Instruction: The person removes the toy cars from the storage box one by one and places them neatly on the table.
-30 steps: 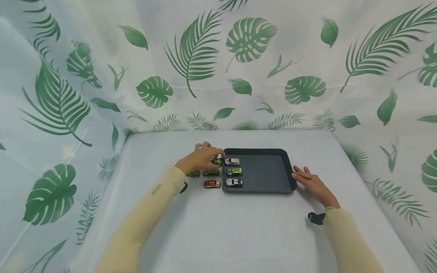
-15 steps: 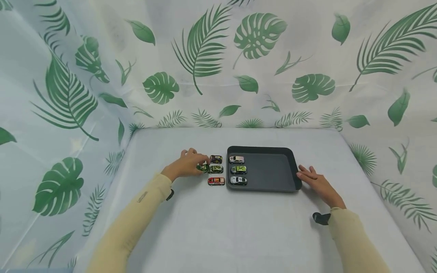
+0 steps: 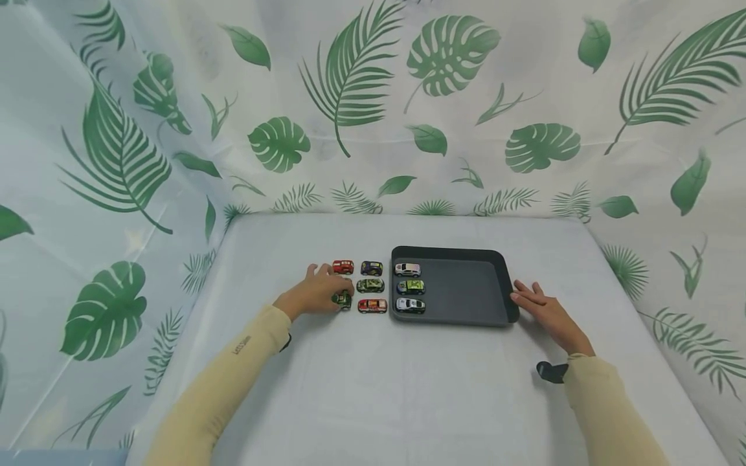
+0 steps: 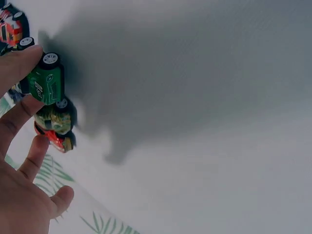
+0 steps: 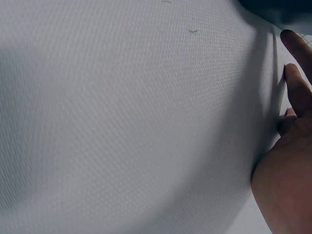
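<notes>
My left hand [image 3: 317, 291] pinches a dark green toy car [image 4: 46, 84] between thumb and finger, low at the left end of the car group. Just right of it are a camouflage-green toy car [image 3: 370, 285] and an orange-red toy car [image 3: 372, 305]. A red toy car [image 3: 342, 266] and a dark blue toy car [image 3: 371, 268] sit behind. My right hand [image 3: 548, 316] has its fingers extended at the right rim of the dark grey tray [image 3: 457, 291]; in the right wrist view a strip of the tray [image 5: 287, 12] shows near the fingertips.
Inside the tray, along its left side, a white-pink toy car [image 3: 407, 269], a lime-green toy car [image 3: 410, 287] and a white-and-black toy car [image 3: 410, 305] form a column. A white cloth covers the table [image 3: 408, 388]. A leaf-print curtain [image 3: 373, 97] hangs behind.
My left hand has moved left from beside the tray, then slightly toward me, carrying the dark green car. The blue and red cars behind have come into sight. My right hand stays at the tray.
</notes>
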Available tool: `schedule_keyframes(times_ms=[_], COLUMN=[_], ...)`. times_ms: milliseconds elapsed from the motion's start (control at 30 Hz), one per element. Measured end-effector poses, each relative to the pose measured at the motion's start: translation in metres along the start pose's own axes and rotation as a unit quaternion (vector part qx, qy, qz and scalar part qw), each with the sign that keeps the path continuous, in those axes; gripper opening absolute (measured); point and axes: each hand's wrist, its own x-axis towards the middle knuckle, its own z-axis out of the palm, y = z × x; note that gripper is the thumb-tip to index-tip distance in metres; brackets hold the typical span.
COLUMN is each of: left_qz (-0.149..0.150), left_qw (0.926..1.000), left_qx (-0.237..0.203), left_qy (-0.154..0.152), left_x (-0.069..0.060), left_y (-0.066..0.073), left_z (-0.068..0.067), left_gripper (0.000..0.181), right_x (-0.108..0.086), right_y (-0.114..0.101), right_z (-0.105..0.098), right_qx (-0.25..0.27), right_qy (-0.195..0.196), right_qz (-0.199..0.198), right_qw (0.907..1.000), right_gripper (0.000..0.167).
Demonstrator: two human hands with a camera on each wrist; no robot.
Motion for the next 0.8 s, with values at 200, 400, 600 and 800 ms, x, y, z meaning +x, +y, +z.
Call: schedule_keyframes(times_ms=[200, 400, 600, 800], left_qz=[-0.004, 0.009, 0.015, 0.008], left_qw=[0.9996, 0.9992, 0.9991, 0.9990], left_qx=[0.026, 0.040, 0.040, 0.045], left_qy=[-0.008, -0.004, 0.003, 0.004], left_x=[-0.0012, -0.0004, -0.0003, -0.0022], left_y=[0.0042, 0.0058, 0.0063, 0.0067], left_z=[0.0036, 0.0054, 0.0067, 0.0063], left_gripper=[0.036, 0.037, 0.037, 0.041], right_x=[-0.0009, -0.0001, -0.0008, -0.0025], right_y=[0.0001, -0.0008, -0.0022, -0.0035], right_z=[0.0006, 0.0001, 0.0001, 0.0007], right_qx=[0.004, 0.001, 0.001, 0.005], right_qy=[0.000, 0.001, -0.001, 0.000], right_qz=[-0.004, 0.004, 0.006, 0.006], right_qw=[1.0000, 1.0000, 1.0000, 1.0000], right_gripper=[0.077, 0.078, 0.078, 0.078])
